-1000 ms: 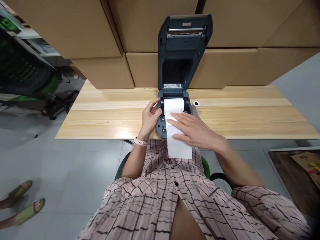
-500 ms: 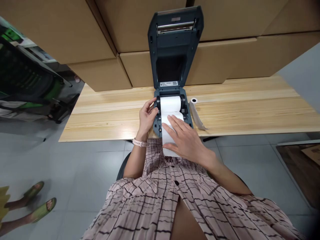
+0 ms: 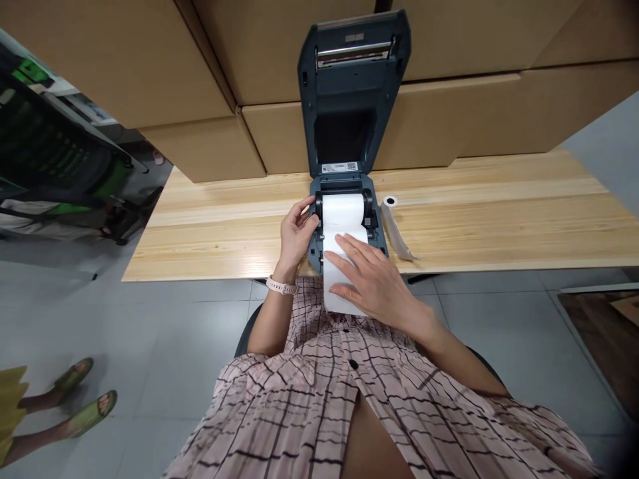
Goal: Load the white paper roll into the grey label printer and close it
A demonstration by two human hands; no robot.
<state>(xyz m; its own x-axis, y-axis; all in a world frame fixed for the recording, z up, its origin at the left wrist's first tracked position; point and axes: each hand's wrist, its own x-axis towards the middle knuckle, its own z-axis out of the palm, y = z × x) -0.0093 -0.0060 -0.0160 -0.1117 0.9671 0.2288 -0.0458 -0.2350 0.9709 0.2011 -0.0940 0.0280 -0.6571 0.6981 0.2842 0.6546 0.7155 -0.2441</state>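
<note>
A dark grey label printer (image 3: 315,261) stands at the table's front edge with its lid (image 3: 355,80) raised. Inside it sits a white label roll (image 3: 343,209) between two black holders. From the roll a strip of white labels (image 3: 339,305) runs toward me and hangs past the front edge. My left hand (image 3: 296,233) grips the printer's left side by the roll holder, thumb and fingers bent around it. My right hand (image 3: 372,276) lies flat on the label strip, fingers spread.
Right of the printer a small roll with a loose paper tail (image 3: 395,229) lies on the wooden table (image 3: 499,219). Cardboard boxes (image 3: 449,126) line the table's back. An office chair (image 3: 54,140) is at the left. A person's feet in green slippers (image 3: 92,414) show at lower left.
The whole view has shifted slightly. Both hands keep nearly the same places on the printer and the label strip, with only a slight shift of the right hand.
</note>
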